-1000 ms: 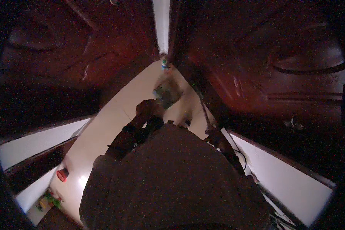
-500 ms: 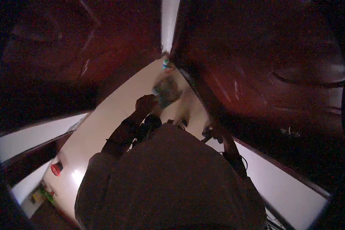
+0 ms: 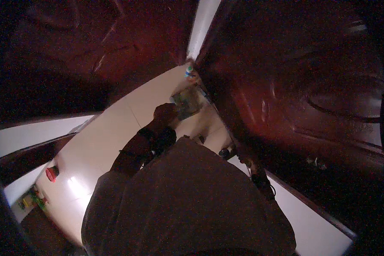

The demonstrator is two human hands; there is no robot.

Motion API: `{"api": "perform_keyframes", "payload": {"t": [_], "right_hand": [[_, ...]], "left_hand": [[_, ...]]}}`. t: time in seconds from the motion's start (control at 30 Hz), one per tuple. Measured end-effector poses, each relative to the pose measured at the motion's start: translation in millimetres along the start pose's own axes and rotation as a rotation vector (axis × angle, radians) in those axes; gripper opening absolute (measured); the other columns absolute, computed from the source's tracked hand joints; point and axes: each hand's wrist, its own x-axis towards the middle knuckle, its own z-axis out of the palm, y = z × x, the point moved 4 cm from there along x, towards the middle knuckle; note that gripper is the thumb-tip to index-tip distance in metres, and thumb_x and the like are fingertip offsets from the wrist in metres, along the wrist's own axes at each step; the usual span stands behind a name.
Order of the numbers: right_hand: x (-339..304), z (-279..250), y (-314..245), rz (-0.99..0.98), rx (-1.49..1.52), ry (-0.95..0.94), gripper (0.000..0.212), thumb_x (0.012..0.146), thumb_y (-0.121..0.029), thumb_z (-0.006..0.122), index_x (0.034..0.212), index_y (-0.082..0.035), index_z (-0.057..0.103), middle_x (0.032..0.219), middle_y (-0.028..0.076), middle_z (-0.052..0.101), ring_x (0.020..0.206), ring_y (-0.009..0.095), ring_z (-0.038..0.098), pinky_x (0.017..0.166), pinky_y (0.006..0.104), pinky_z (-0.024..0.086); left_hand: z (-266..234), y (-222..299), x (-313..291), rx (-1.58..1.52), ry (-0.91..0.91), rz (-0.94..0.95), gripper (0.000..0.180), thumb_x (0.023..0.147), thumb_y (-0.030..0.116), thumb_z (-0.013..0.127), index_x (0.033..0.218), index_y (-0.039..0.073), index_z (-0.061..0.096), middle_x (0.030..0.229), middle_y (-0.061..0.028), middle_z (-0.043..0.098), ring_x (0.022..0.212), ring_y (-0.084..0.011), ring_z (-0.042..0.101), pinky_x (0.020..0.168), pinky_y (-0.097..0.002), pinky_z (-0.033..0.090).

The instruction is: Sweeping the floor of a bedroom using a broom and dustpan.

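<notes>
In dim light, my left hand [image 3: 165,114] reaches forward, closed on the edge of a flat, squarish greenish-grey piece [image 3: 186,104]. It looks like a cloth or thin packet; its exact kind is unclear. A dark device [image 3: 164,138] sits by my left wrist. My right hand [image 3: 245,160] is low at my right side, beside the dark red door panel [image 3: 281,111]; its fingers are too dark to read. Close to it is a small dark rounded object [image 3: 224,152]. Beyond the held piece, a small bottle [image 3: 189,71] with a green top and blue band stands in the corner.
Another dark red panel [image 3: 94,55] rises at the left, and the two nearly meet at a bright gap [image 3: 202,30]. Pale floor tiles [image 3: 123,123] lie below. Off to the left are a red container [image 3: 51,173] and a green plant [image 3: 40,199].
The view has shifted and turned slightly. My left hand still holds the flat piece, which looks less blurred. My right hand sits a little lower, nearer the right panel.
</notes>
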Motion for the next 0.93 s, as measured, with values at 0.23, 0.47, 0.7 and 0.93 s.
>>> {"api": "perform_keyframes", "payload": {"t": [0.23, 0.47, 0.7, 0.93], "right_hand": [[-48, 4, -3, 0.036, 0.046, 0.067, 0.032, 0.089, -0.037, 0.057, 0.109, -0.013, 0.05, 0.087, 0.005, 0.053, 0.08, 0.022, 0.054, 0.063, 0.0421, 0.046], [6, 59, -15, -0.013, 0.156, 0.066, 0.037, 0.089, -0.039, 0.058, 0.114, -0.013, 0.048, 0.093, 0.007, 0.054, 0.085, 0.025, 0.055, 0.067, 0.0444, 0.047], [-13, 65, -20, 0.072, 0.171, 0.012, 0.043, 0.088, -0.041, 0.059, 0.12, -0.014, 0.047, 0.099, 0.009, 0.055, 0.091, 0.027, 0.055, 0.071, 0.0466, 0.048], [-4, 33, -28, 0.024, 0.326, 0.082, 0.05, 0.087, -0.043, 0.06, 0.125, -0.014, 0.045, 0.105, 0.011, 0.055, 0.096, 0.03, 0.056, 0.075, 0.0489, 0.048]], "left_hand": [[-36, 31, -17, -0.043, 0.081, -0.013, 0.037, 0.086, 0.044, 0.053, 0.093, 0.011, 0.068, 0.091, -0.0114, 0.069, 0.086, -0.0307, 0.067, 0.072, -0.047, 0.054], [-87, -5, -27, 0.028, 0.006, 0.149, 0.028, 0.086, 0.033, 0.052, 0.096, 0.011, 0.067, 0.091, -0.0135, 0.069, 0.085, -0.0314, 0.067, 0.074, -0.0466, 0.054], [-104, -7, -10, -0.001, -0.049, 0.069, 0.025, 0.086, 0.026, 0.051, 0.104, 0.016, 0.065, 0.091, -0.0131, 0.067, 0.088, -0.0304, 0.066, 0.077, -0.0453, 0.053], [-72, -27, 34, 0.076, -0.069, 0.124, 0.033, 0.089, 0.039, 0.052, 0.111, 0.018, 0.064, 0.111, -0.011, 0.064, 0.1, -0.0275, 0.063, 0.081, -0.0412, 0.053]]}}
